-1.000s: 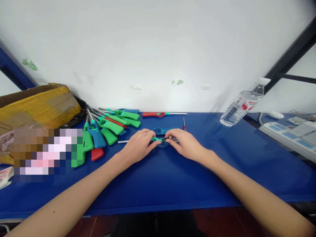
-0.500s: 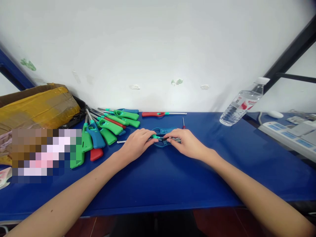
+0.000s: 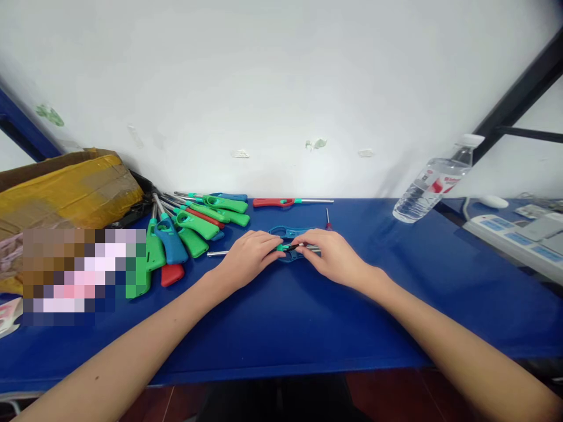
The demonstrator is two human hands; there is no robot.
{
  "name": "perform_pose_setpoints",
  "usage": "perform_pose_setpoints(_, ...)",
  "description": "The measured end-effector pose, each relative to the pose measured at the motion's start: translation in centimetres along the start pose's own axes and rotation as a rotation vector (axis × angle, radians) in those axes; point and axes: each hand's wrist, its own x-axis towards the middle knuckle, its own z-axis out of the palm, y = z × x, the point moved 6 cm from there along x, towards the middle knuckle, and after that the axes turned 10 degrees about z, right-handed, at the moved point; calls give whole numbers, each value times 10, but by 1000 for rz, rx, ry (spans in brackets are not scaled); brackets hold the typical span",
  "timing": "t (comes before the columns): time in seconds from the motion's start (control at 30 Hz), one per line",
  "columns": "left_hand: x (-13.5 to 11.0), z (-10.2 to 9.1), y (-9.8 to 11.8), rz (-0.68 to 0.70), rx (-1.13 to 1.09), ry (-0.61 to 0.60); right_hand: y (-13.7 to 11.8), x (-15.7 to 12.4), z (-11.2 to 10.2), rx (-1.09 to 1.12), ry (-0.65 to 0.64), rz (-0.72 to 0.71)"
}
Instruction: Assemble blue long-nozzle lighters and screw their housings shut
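Observation:
My left hand is closed, thumb and fingers pinching a small green part that is mostly covered. A silver metal tube sticks out to the left from under this hand. My right hand pinches a small black part with thumb and forefinger, close against the green one. Just behind the fingertips lies a blue lighter shell half; another blue shell piece shows below them. A small screwdriver with a dark red handle lies behind my right hand.
Several green, blue and red long-nosed lighters lie piled at the left, beside a taped cardboard box. A red lighter lies along the wall. At the right are a tilted water bottle and a power strip.
My left fingertips have shifted slightly right and now cover more of the green part. My right hand keeps its pinch on the black part, almost in place.

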Motion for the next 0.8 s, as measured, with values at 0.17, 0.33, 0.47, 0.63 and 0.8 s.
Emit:
perform_pose_setpoints(0.17, 1, 1, 1, -7, 19, -4, -4, -3, -1, -30, 55, -40)
perform_pose_setpoints(0.33, 0, -1, 2, -9, 50, 1, -9, -5, -1, -113, 124, -119)
perform_pose_setpoints(0.47, -1, -2, 5, -3, 56, -6, -9, -6, 0, -137, 135, -138)
perform_pose_setpoints(0.63, 0, -2, 6, -6, 52, -11, -10, -6, -1, -135, 145, -152)
perform_pose_setpoints(0.8, 0, -1, 8, -29, 55, -9, -14, -8, 0, -130, 140, -189)
